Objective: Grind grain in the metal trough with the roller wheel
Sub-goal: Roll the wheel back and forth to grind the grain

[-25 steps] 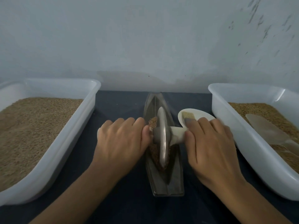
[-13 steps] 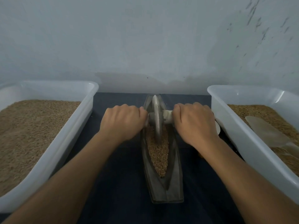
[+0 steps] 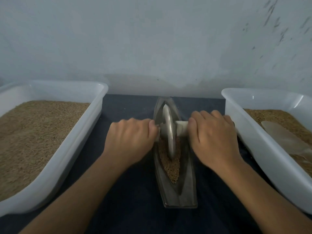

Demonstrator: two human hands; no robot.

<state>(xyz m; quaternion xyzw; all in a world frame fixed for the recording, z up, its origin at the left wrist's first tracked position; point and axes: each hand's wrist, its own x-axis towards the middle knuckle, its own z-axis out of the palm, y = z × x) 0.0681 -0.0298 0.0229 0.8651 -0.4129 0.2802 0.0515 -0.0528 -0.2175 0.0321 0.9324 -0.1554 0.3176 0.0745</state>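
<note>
A boat-shaped metal trough (image 3: 187, 188) lies lengthwise on the dark cloth between my arms. Brown grain (image 3: 170, 168) fills its groove. The roller wheel (image 3: 168, 130), a thin metal disc on a white axle, stands upright in the far half of the trough, its lower rim in the grain. My left hand (image 3: 130, 141) is closed around the left end of the axle, which it hides. My right hand (image 3: 212, 139) grips the right end, where a short white stub (image 3: 181, 127) shows.
A white plastic tub (image 3: 70, 149) of grain sits on the left. On the right stands another white tub (image 3: 263, 146) with grain and a pale flat scoop (image 3: 283, 139) lying in it. A bluish wall rises close behind the trough.
The wheel rolled from the trough's near half to its far end, then came back a little toward me. Both hands kept their grip; the small white dish is now hidden behind my right hand.
</note>
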